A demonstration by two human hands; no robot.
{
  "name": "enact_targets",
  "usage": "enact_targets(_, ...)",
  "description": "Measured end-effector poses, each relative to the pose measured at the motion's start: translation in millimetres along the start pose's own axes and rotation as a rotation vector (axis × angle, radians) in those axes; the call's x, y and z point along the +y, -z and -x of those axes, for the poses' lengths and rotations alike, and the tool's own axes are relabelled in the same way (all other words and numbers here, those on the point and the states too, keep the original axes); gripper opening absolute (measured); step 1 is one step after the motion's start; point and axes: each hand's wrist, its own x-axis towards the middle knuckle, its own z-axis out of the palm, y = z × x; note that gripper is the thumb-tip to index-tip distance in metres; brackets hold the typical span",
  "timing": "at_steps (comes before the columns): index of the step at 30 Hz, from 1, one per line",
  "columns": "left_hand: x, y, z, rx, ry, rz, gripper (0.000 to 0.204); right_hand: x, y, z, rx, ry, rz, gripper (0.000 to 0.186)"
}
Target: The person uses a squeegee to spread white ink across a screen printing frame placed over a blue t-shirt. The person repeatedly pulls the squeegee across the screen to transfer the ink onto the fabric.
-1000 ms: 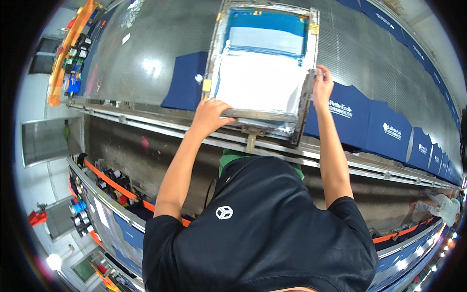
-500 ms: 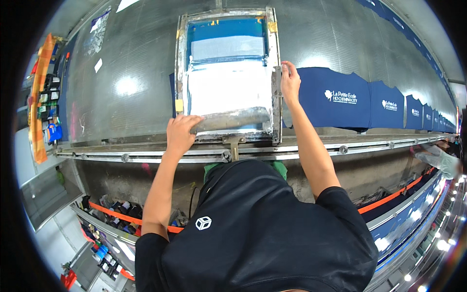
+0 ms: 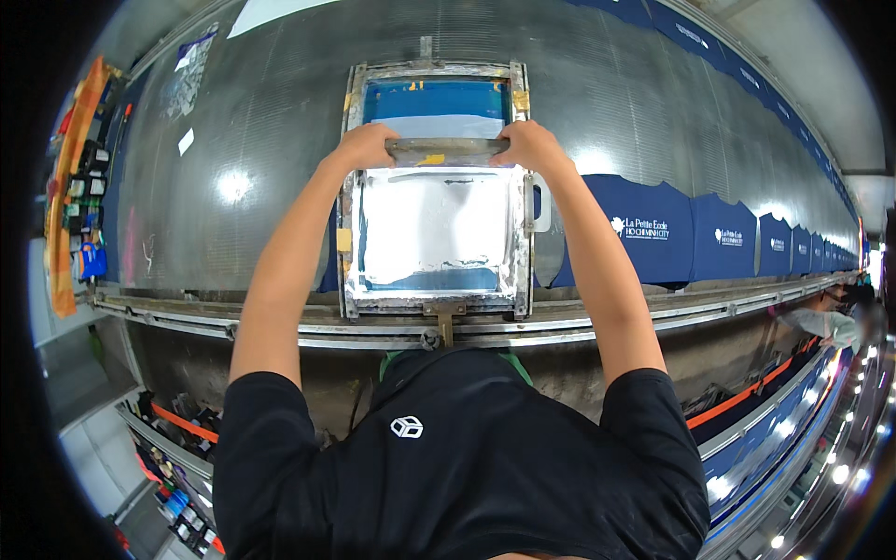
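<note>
A squeegee, grey with a yellow patch, lies crosswise over the far part of a screen printing frame. My left hand grips its left end, and my right hand grips its right end. White ink covers most of the mesh on the near side of the squeegee. Beyond it the mesh shows a pale strip and a blue band. The frame rests on the long grey table, its near end by the metal rail. The fingertips are partly hidden behind the squeegee.
Dark blue fabric pieces with white prints lie in a row along the table to the right. More line the far edge. A shelf with an orange strip and small containers stands at the left. Another person is at the far right.
The squeegee has gone from the near end of the frame to its far part. My right hand has left the frame's right edge and taken hold of the squeegee beside my left.
</note>
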Motion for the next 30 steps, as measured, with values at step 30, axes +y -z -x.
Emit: enact_targets(30,22.7,-33.1,72.8,0.059,-0.047,-0.052,0.055,6.5,-37.0,68.5,0.097,0.165,0.002,0.043)
